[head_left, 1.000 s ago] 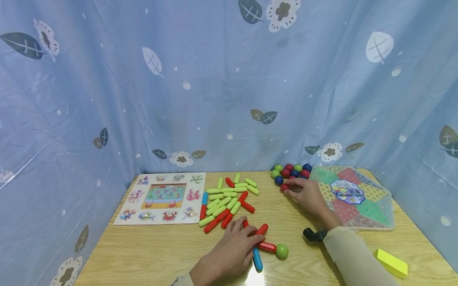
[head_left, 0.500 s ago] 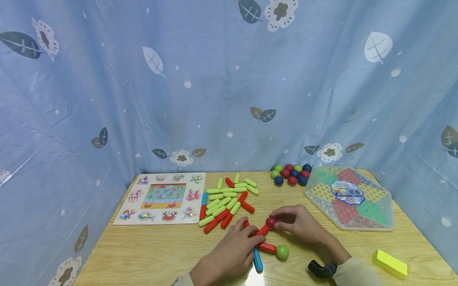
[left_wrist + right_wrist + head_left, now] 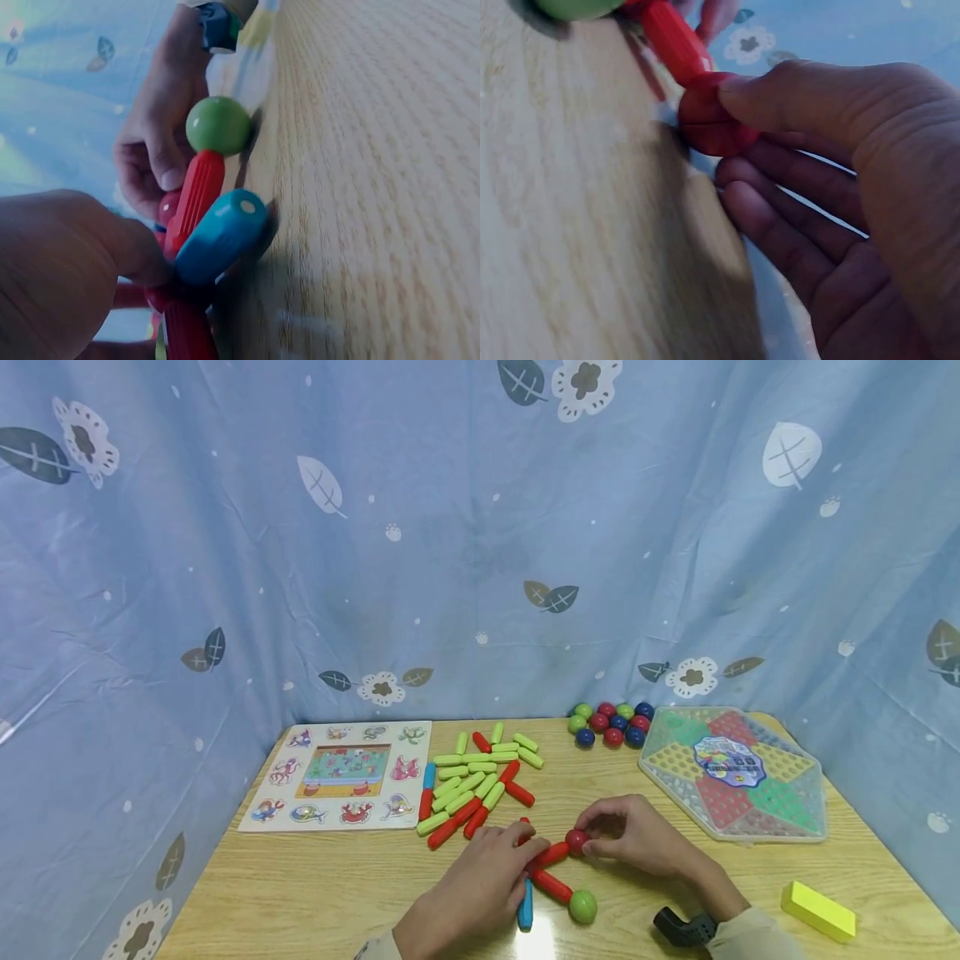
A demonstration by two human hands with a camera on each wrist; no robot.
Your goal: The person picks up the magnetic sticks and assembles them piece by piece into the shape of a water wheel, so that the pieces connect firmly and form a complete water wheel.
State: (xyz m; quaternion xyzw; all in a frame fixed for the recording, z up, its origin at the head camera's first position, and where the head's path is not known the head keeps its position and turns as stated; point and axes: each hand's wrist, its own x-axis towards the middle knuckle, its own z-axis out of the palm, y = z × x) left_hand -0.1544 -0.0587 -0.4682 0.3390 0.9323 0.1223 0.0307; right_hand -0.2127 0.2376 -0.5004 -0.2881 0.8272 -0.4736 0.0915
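Observation:
My left hand (image 3: 480,872) grips the middle of a toy made of plastic sticks, its fingers hiding most of the joint. From there a blue stick (image 3: 221,236) points toward me. One red stick (image 3: 552,885) ends in a green ball (image 3: 582,907). Another red stick (image 3: 676,41) reaches a red ball (image 3: 709,124), which my right hand (image 3: 637,835) pinches between thumb and fingers. Ball and stick end touch; how deep the stick sits in the ball cannot be seen. A further red stick (image 3: 187,330) also leaves the joint.
Loose yellow-green sticks (image 3: 480,768) and red ones lie beyond my left hand. Several coloured balls (image 3: 618,724) cluster at the back. A picture puzzle board (image 3: 255,814) lies left, a clear game box (image 3: 810,793) right, and a yellow block (image 3: 817,911) near the right edge.
My right hand has brought a red ball from the back cluster to the red stick's end. The stick toy has turned slightly, its green ball shifting toward me.

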